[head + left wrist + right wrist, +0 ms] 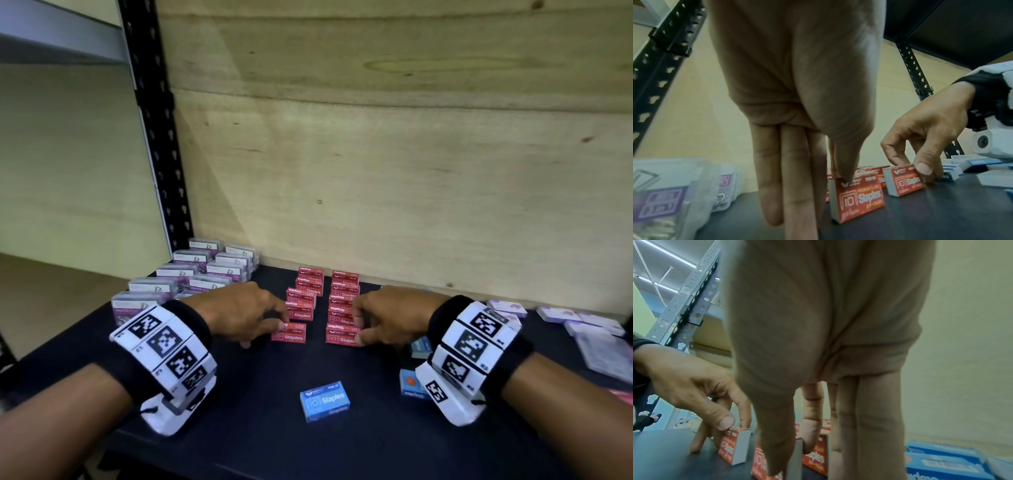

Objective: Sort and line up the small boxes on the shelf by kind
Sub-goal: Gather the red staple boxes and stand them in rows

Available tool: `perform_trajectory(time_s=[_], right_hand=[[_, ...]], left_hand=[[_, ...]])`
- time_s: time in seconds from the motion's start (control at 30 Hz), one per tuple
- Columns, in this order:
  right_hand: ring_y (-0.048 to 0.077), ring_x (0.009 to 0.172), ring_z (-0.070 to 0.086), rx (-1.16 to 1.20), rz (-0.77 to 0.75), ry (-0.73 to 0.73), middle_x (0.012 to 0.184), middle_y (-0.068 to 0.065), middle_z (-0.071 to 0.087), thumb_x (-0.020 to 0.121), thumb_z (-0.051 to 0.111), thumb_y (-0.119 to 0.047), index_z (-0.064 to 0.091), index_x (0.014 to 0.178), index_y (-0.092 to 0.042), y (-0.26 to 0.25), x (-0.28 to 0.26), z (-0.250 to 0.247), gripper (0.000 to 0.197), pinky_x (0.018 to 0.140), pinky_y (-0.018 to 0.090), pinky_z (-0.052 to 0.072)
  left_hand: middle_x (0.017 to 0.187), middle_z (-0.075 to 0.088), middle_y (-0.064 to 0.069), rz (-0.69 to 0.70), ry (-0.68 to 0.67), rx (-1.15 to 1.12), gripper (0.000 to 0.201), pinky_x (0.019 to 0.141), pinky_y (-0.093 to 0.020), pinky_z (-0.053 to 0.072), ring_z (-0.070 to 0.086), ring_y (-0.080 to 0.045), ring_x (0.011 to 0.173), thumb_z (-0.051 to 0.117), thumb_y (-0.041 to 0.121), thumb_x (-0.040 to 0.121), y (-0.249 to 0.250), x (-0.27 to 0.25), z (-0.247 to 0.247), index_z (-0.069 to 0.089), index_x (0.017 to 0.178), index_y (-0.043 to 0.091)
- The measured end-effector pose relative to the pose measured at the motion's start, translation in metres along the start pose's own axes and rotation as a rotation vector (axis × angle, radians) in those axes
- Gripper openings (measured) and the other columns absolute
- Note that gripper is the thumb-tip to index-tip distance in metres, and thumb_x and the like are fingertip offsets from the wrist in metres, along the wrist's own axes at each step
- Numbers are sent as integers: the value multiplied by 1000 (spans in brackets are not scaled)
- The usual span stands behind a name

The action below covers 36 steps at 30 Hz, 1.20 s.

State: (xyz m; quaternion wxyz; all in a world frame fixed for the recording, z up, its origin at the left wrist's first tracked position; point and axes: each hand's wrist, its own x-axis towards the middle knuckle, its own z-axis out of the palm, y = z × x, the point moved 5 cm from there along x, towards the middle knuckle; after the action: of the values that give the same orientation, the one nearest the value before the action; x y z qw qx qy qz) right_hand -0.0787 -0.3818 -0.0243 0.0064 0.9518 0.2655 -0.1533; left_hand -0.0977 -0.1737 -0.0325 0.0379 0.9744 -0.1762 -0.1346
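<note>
Two rows of red staples boxes run front to back in the middle of the dark shelf (pixel 260 431). My left hand (pixel 279 325) pinches the front red box of the left row (pixel 289 334) with thumb and forefinger on its top edge; its other fingers touch the shelf. In the left wrist view the left hand (pixel 839 175) sits on that box (pixel 859 196). My right hand (pixel 358 329) pinches the front red box of the right row (pixel 342 337), seen close in the right wrist view as the red box (pixel 816 459) between thumb and forefinger of the right hand (pixel 795 456). Both boxes stand on the shelf.
A blue staples box (pixel 324 401) lies alone near the front. More blue boxes (pixel 411 382) sit under my right wrist. Clear paper clip boxes (pixel 191 274) with purple labels are lined up at the back left. Lavender boxes (pixel 582 325) lie scattered at the right. A plywood wall (pixel 394 154) closes the back.
</note>
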Motion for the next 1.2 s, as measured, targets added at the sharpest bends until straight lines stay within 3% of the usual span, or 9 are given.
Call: perform_trajectory(time_s=[0.1, 0.27, 0.53, 0.63, 0.77, 0.87, 1.0, 1.1, 1.2], right_hand=[[11, 84, 56, -16, -7, 16, 96, -9, 62, 90, 67, -44, 58, 102, -27, -2, 3, 0, 22, 72, 28, 43], [11, 85, 56, -12, -11, 21, 91, -10, 60, 90, 67, -43, 58, 103, -27, -2, 4, 0, 22, 72, 28, 42], [15, 86, 60, 49, 22, 12, 94, -7, 63, 86, 69, -49, 46, 106, -28, 5, 1, 4, 37, 76, 31, 48], [12, 82, 59, 99, 11, 12, 92, -8, 63, 87, 70, -47, 43, 108, -28, 9, -7, 4, 39, 74, 29, 48], [4, 70, 59, 207, -33, 10, 91, -9, 68, 89, 68, -44, 50, 111, -29, 25, -25, -3, 32, 67, 23, 46], [4, 69, 65, 266, -36, 80, 87, -7, 73, 89, 70, -38, 59, 105, -28, 47, -43, -13, 21, 71, 22, 49], [6, 71, 67, 270, 59, 152, 87, -6, 72, 89, 71, -34, 63, 100, -29, 94, -69, -26, 15, 73, 27, 51], [-5, 66, 60, 188, 178, 169, 86, -14, 71, 88, 70, -36, 62, 95, -34, 140, -95, -31, 11, 68, 19, 45], [-6, 69, 57, 112, 341, 160, 91, -15, 69, 89, 68, -39, 62, 97, -35, 186, -127, -31, 11, 64, 13, 39]], left_hand=[[74, 74, 3, 9, 23, 25, 26, 83, -23, 49, 64, 4, 63, 43, 43, 102, 4, 3, -3, 57, 123, 35], [76, 72, 3, 29, 24, 0, 16, 66, -17, 44, 68, -4, 61, 44, 39, 102, 8, 7, -3, 58, 109, 33], [64, 67, 8, 24, 54, 56, 29, 82, -24, 48, 64, 1, 66, 44, 46, 101, 8, 5, -3, 52, 127, 36], [74, 70, 3, 19, 59, 50, 33, 82, -25, 47, 61, 1, 65, 42, 51, 100, 5, -2, -5, 46, 130, 38], [86, 69, 6, -31, 121, 135, 38, 82, -31, 50, 63, -10, 82, 42, 59, 96, 6, -10, -11, 44, 129, 41], [88, 60, 10, -64, 212, 244, 37, 79, -33, 49, 58, -13, 86, 43, 63, 93, 24, -11, -25, 50, 121, 39], [95, 66, 9, 35, 326, 283, 31, 79, -32, 47, 63, -17, 94, 45, 63, 91, 65, 3, -44, 57, 105, 38], [90, 60, 11, 128, 298, 269, 31, 74, -30, 45, 62, -17, 93, 46, 64, 91, 103, 23, -47, 58, 105, 38], [96, 61, 10, 225, 260, 260, 34, 71, -30, 40, 60, -18, 98, 46, 65, 91, 144, 52, -48, 59, 108, 39]])
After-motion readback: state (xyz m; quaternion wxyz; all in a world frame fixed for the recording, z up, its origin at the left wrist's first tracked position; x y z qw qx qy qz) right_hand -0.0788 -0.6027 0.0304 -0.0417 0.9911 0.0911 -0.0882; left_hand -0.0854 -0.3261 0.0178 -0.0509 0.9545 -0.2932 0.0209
